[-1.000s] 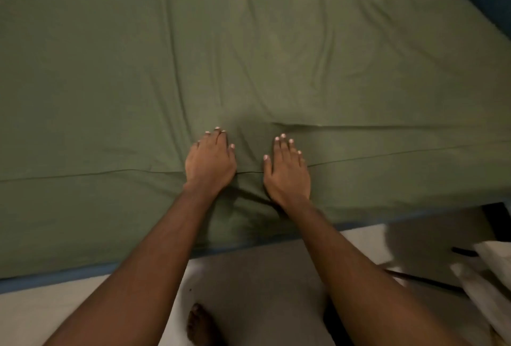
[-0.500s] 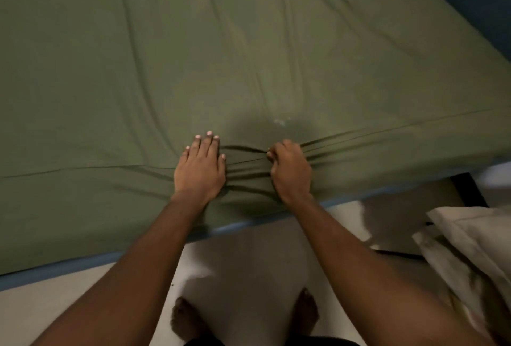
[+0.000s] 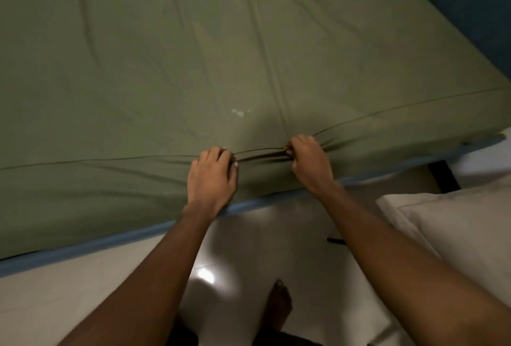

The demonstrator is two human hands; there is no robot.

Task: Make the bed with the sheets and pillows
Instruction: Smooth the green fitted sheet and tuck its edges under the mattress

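The left hand point(image 3: 213, 177) and right hand point(image 3: 309, 163) were close together, fingers curled, each pinching one taut fold of the green sheet point(image 3: 166, 69). The sheet covered the mattress point(image 3: 110, 240), bunched at its near edge.

Sheet point(image 3: 193, 69) – matt green cloth, creased; floor point(image 3: 83, 290) – glossy pale tile; pillow point(image 3: 456, 235) – white cloth.
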